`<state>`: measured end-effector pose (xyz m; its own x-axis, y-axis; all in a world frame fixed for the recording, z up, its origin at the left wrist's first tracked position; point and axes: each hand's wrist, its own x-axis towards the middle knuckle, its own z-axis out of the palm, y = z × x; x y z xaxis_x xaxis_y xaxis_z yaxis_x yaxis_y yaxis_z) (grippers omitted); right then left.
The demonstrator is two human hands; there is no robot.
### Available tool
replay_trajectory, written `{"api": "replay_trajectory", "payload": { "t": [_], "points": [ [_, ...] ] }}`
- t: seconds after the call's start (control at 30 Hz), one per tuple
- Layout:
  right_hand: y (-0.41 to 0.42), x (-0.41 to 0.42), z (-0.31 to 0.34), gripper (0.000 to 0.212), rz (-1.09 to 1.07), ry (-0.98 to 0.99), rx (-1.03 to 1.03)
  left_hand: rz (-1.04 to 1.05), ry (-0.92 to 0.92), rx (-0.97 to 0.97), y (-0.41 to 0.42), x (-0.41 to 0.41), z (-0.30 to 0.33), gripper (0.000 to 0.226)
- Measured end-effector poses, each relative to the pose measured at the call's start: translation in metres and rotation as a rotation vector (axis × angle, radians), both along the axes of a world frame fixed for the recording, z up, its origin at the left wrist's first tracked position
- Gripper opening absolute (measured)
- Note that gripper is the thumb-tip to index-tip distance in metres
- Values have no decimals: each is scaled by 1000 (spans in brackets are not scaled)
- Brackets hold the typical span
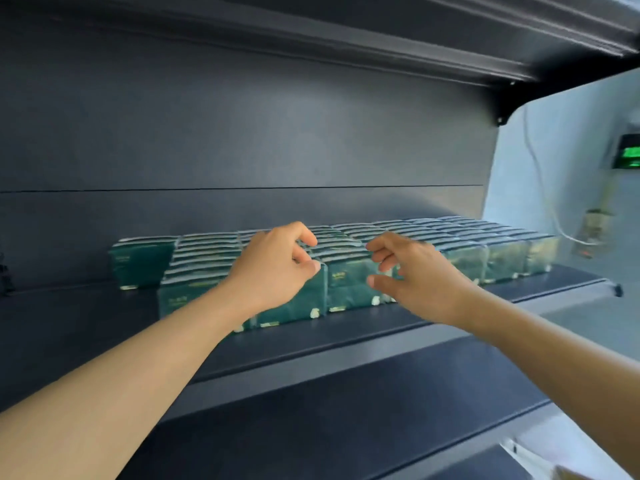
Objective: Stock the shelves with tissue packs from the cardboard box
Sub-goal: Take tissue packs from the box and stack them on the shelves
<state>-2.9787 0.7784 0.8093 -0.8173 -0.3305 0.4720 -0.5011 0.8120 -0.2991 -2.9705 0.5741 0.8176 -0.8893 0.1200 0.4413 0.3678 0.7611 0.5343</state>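
Observation:
Several rows of green tissue packs (pixel 204 261) stand on the dark shelf (pixel 346 332), filling it from the middle to the right end. My left hand (pixel 277 271) curls over the top of a front pack (pixel 294 306), fingers on top and thumb on its front edge. My right hand (pixel 415 275) is at the right end of the neighbouring front pack (pixel 349 282), with curled fingers above it and the thumb against its front face. One darker pack (pixel 142 261) stands alone at the left end of the rows. The cardboard box is out of view.
The shelf's left part (pixel 69 323) is bare. A second dark shelf (pixel 346 410) lies below, and another shelf's underside (pixel 415 36) hangs overhead. On the pale wall at right are a white cable (pixel 543 188) and a green-lit device (pixel 628 152).

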Motion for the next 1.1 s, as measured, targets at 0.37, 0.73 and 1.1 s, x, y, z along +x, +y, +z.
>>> {"api": "replay_trajectory", "payload": {
  "t": [0.37, 0.73, 1.1],
  "points": [
    [252, 104, -121, 47, -311, -274, -12, -236, -294, -93, 257, 54, -121, 21],
    [429, 180, -247, 46, -545, -526, -17, -384, -595, -132, 443, 99, -259, 18],
    [523, 166, -382, 42, -734, -845, -122, -431, -810, -320, 538, 48, -400, 32]
  ]
}}
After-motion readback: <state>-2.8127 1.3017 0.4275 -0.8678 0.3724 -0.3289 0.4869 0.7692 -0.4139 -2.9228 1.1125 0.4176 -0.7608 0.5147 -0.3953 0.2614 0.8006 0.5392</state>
